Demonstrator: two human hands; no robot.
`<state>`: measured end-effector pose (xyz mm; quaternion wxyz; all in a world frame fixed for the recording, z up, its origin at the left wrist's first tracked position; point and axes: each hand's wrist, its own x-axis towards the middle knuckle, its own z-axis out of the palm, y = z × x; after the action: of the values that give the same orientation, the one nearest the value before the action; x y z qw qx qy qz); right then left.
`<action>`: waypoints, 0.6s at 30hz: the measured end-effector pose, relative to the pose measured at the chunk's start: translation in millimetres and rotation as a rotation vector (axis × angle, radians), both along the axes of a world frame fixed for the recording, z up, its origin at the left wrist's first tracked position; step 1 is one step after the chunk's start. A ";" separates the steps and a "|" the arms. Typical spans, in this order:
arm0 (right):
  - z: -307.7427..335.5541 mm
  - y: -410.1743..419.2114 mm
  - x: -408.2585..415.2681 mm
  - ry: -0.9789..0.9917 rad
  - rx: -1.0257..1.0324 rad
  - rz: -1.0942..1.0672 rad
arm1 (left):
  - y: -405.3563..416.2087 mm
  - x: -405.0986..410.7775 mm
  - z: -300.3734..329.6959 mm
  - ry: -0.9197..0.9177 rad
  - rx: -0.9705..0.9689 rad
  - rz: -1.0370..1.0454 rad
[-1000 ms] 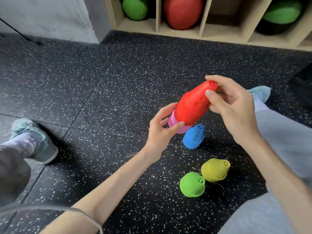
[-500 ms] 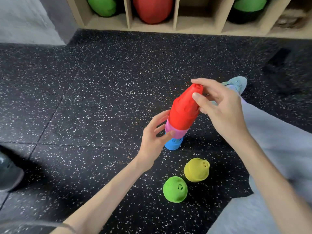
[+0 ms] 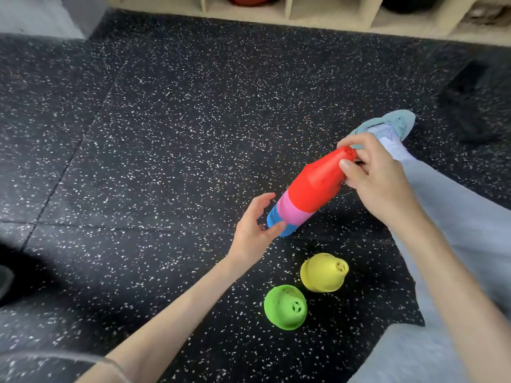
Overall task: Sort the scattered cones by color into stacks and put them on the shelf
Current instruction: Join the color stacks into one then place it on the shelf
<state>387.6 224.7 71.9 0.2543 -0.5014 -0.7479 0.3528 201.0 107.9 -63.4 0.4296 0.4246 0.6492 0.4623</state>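
Note:
A tilted stack of cones hangs above the floor: red cones (image 3: pixel 318 183) on top, pink cones (image 3: pixel 290 212) below them, blue cones (image 3: pixel 276 223) at the bottom. My right hand (image 3: pixel 370 178) pinches the red tip. My left hand (image 3: pixel 253 230) holds the blue bottom end, thumb under it and fingers curved beside it. A yellow cone stack (image 3: pixel 323 272) and a green cone stack (image 3: pixel 284 306) stand on the floor nearer to me. The wooden shelf (image 3: pixel 331 20) runs along the top edge.
Black speckled rubber flooring (image 3: pixel 166 134) covers the area. My right leg in grey trousers (image 3: pixel 456 222) and a pale teal shoe (image 3: pixel 387 125) lie to the right of the stack. A dark shoe tip (image 3: pixel 4 280) shows at the left edge.
The red and pink stack came down onto the blue cones and picked them up. The stack now tilts, with my left hand at its blue bottom end.

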 end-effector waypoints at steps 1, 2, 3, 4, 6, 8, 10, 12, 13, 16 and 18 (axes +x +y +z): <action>-1.0 1.4 0.6 -0.001 -0.005 -0.015 | 0.5 -1.4 -5.2 0.023 -0.001 -0.011; -1.6 2.4 1.2 0.002 -0.009 -0.031 | 0.7 -2.8 -10.8 0.059 -0.005 -0.028; -1.7 3.0 1.4 0.007 -0.016 -0.048 | 0.9 -3.8 -15.6 0.093 -0.011 -0.050; -1.8 3.4 1.8 0.010 -0.022 -0.058 | 1.3 -4.5 -18.2 0.116 -0.018 -0.074; -1.6 3.7 1.3 -0.004 -0.020 -0.067 | 3.5 -4.4 -19.7 0.108 -0.035 -0.114; -1.4 3.5 -2.0 -0.040 -0.014 -0.057 | 6.1 -1.3 -19.6 0.061 -0.049 -0.122; -1.7 1.4 -8.2 -0.055 -0.022 -0.026 | 7.5 2.0 -23.4 0.039 -0.040 -0.112; -2.0 -2.8 -16.1 -0.051 -0.031 0.005 | 7.7 2.9 -28.3 0.026 -0.045 -0.099; -2.5 -5.2 -19.3 -0.043 -0.032 0.020 | 8.0 2.7 -29.0 0.014 -0.051 -0.091; -4.7 -10.9 -24.2 -0.023 -0.021 0.059 | 12.4 0.6 -25.9 -0.031 -0.066 -0.069; -6.5 -11.7 -23.7 0.002 -0.017 0.047 | 15.8 -0.5 -21.9 -0.097 -0.084 -0.048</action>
<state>364.0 213.1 65.4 0.2426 -0.4855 -0.7562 0.3655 200.4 123.7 -85.3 0.4889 0.3988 0.6361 0.4442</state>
